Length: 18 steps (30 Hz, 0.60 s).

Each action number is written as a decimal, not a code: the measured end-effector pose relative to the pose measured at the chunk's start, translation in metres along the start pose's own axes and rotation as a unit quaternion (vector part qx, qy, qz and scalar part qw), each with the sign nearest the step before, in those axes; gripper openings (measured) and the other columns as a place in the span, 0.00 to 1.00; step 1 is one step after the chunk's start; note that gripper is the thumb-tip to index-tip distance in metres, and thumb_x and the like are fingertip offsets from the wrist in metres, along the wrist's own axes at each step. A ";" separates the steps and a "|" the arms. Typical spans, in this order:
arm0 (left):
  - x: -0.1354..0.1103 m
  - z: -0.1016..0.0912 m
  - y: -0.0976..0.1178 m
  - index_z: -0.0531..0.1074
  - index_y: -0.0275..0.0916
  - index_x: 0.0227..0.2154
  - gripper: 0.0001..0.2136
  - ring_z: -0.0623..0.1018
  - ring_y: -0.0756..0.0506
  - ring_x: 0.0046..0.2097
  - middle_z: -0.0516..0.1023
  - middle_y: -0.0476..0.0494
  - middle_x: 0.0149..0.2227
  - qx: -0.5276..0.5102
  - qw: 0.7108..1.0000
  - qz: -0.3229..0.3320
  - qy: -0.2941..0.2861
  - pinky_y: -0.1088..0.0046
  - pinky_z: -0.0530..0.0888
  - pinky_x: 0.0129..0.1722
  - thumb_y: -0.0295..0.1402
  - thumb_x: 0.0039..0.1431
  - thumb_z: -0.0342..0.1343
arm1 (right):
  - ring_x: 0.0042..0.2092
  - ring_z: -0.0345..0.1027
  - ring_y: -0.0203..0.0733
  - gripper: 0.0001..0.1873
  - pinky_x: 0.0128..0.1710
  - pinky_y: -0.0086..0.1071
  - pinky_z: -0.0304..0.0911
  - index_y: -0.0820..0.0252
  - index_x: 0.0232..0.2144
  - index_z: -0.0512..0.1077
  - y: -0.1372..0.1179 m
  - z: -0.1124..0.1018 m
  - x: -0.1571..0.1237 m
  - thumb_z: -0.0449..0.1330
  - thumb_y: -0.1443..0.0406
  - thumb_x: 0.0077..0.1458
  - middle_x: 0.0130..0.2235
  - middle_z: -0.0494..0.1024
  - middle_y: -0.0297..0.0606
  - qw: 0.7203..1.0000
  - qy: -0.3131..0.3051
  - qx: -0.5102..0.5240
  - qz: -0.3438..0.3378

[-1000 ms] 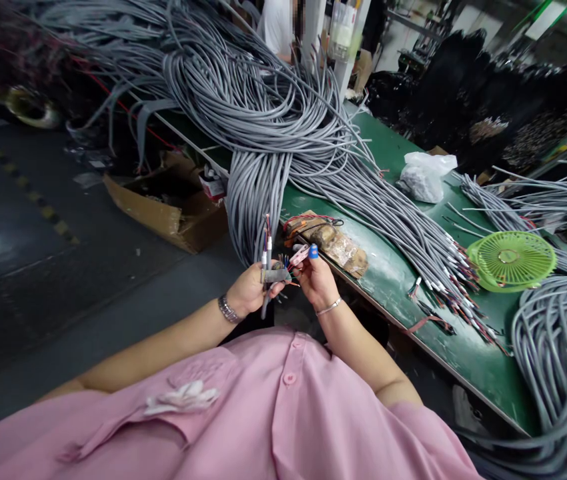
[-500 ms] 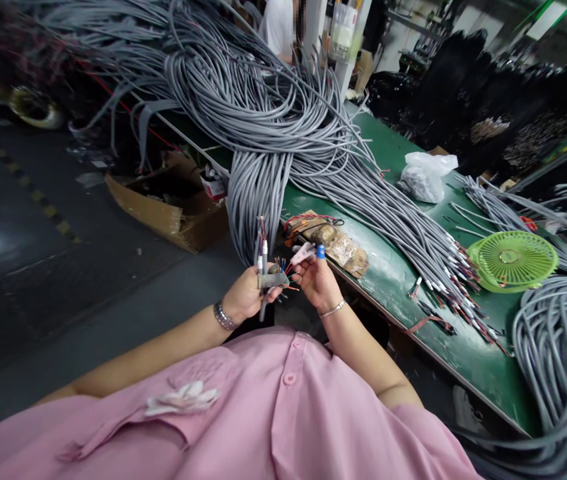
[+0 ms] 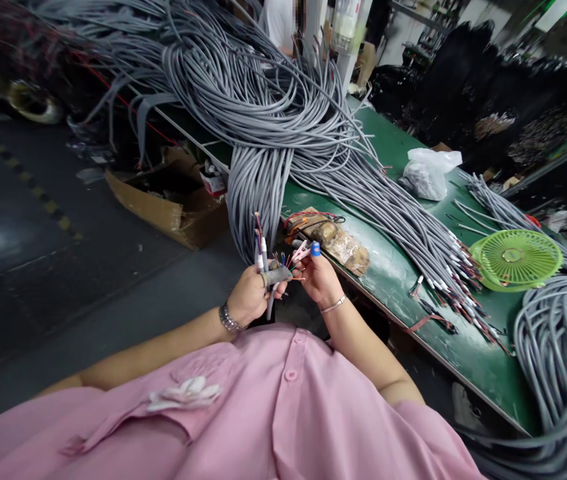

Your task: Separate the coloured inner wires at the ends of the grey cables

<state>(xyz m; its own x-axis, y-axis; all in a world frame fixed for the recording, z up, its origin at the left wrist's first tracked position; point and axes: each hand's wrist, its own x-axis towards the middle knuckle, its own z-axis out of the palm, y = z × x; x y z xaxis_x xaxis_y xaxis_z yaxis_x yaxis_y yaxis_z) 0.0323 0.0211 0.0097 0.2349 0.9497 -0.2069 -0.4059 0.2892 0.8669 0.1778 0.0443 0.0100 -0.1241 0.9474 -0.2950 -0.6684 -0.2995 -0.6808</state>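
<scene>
My left hand (image 3: pixel 249 296) is closed around a few grey cable ends (image 3: pixel 260 248) that stick up from the fist, with thin coloured wires (image 3: pixel 279 260) fanning out at the stripped tips. My right hand (image 3: pixel 319 278) is close beside it, fingers pinched at those coloured wires; its fingertips wear tape, one blue (image 3: pixel 315 249). Both hands hover off the near edge of the green table (image 3: pixel 393 267), above the floor. A watch sits on my left wrist and a thin bracelet on my right.
A huge heap of grey cables (image 3: pixel 258 113) covers the table's far end and hangs over its edge. More cables with stripped ends (image 3: pixel 443 267) lie across it, beside a green fan grille (image 3: pixel 516 258), a white plastic bag (image 3: pixel 426 175) and a brown worn pad (image 3: pixel 336 241). An open cardboard box (image 3: pixel 168 200) sits on the floor.
Both hands stayed together at the cable ends, shifting only slightly; my view tilted a little. The fingers keep working the coloured wires.
</scene>
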 end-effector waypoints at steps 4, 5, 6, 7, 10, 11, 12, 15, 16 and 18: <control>0.002 0.002 -0.001 0.69 0.35 0.20 0.10 0.65 0.54 0.16 0.69 0.49 0.15 0.006 1.000 -0.008 -0.001 0.78 0.55 0.15 0.35 0.49 0.63 | 0.25 0.61 0.29 0.16 0.26 0.23 0.61 0.61 0.32 0.74 0.003 0.000 0.006 0.64 0.53 0.52 0.27 0.73 0.32 0.999 0.026 0.018 -0.008; 0.003 0.002 -0.002 0.69 0.35 0.20 0.10 0.64 0.54 0.16 0.69 0.50 0.14 0.008 1.000 -0.009 -0.001 0.78 0.54 0.15 0.34 0.48 0.63 | 0.25 0.60 0.29 0.15 0.26 0.23 0.61 0.61 0.32 0.74 0.004 0.000 0.007 0.64 0.54 0.52 0.26 0.73 0.31 0.999 0.031 0.022 -0.014; 0.003 0.003 -0.002 0.69 0.35 0.20 0.10 0.64 0.55 0.16 0.69 0.50 0.14 0.010 1.000 -0.010 -0.001 0.78 0.54 0.15 0.34 0.48 0.63 | 0.25 0.60 0.29 0.15 0.26 0.23 0.61 0.61 0.32 0.74 0.006 0.000 0.009 0.64 0.54 0.52 0.26 0.72 0.30 0.999 0.034 0.026 -0.020; 0.004 0.003 -0.002 0.69 0.35 0.20 0.10 0.64 0.55 0.15 0.69 0.50 0.14 0.010 1.000 -0.011 0.000 0.78 0.54 0.15 0.34 0.48 0.63 | 0.25 0.60 0.29 0.15 0.26 0.23 0.61 0.61 0.32 0.74 0.007 -0.001 0.009 0.64 0.54 0.52 0.26 0.72 0.30 0.999 0.034 0.030 -0.023; 0.003 0.002 -0.003 0.69 0.35 0.20 0.10 0.64 0.55 0.15 0.69 0.50 0.14 0.012 1.000 -0.013 0.003 0.78 0.53 0.15 0.34 0.48 0.63 | 0.26 0.62 0.31 0.18 0.27 0.24 0.62 0.61 0.33 0.74 0.009 -0.003 0.009 0.63 0.51 0.53 0.26 0.72 0.31 0.999 0.031 0.032 -0.013; 0.002 0.002 -0.002 0.69 0.35 0.20 0.10 0.64 0.55 0.15 0.69 0.50 0.14 0.012 1.000 -0.013 0.005 0.77 0.52 0.15 0.34 0.47 0.63 | 0.26 0.62 0.32 0.19 0.27 0.25 0.62 0.61 0.32 0.73 0.008 -0.004 0.008 0.61 0.49 0.53 0.26 0.72 0.32 0.999 0.031 0.032 -0.003; 0.001 0.001 -0.002 0.68 0.36 0.20 0.10 0.64 0.55 0.15 0.69 0.50 0.15 0.012 1.000 -0.011 0.007 0.77 0.52 0.15 0.34 0.47 0.63 | 0.27 0.63 0.32 0.22 0.27 0.26 0.63 0.60 0.32 0.73 0.007 -0.004 0.007 0.59 0.47 0.54 0.27 0.73 0.33 0.999 0.029 0.033 0.009; -0.005 0.000 -0.001 0.68 0.36 0.20 0.11 0.65 0.54 0.16 0.69 0.50 0.15 0.008 1.000 0.001 0.015 0.77 0.55 0.15 0.35 0.47 0.63 | 0.28 0.65 0.34 0.26 0.28 0.27 0.64 0.60 0.32 0.72 0.003 -0.005 0.001 0.54 0.43 0.55 0.30 0.75 0.35 0.998 0.013 0.039 0.042; -0.007 -0.001 -0.001 0.68 0.36 0.21 0.11 0.65 0.54 0.17 0.70 0.50 0.15 0.006 1.000 0.006 0.020 0.77 0.56 0.16 0.35 0.47 0.63 | 0.28 0.65 0.33 0.26 0.28 0.27 0.65 0.60 0.32 0.72 0.002 -0.005 0.000 0.53 0.43 0.55 0.30 0.75 0.35 0.998 0.005 0.039 0.048; -0.010 -0.001 -0.001 0.69 0.36 0.22 0.10 0.67 0.53 0.18 0.71 0.50 0.17 -0.001 0.999 0.015 0.032 0.77 0.58 0.16 0.36 0.47 0.64 | 0.28 0.65 0.32 0.23 0.28 0.26 0.65 0.61 0.33 0.72 0.000 -0.004 -0.003 0.56 0.46 0.55 0.30 0.75 0.35 0.998 -0.009 0.032 0.046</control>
<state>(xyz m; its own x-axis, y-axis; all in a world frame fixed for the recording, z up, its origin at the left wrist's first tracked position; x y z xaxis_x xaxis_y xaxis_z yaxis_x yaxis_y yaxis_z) 0.0296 0.0112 0.0109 0.1660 0.9638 -0.2087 -0.4133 0.2601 0.8727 0.1811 0.0407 0.0077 -0.1992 0.9182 -0.3423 -0.6987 -0.3780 -0.6074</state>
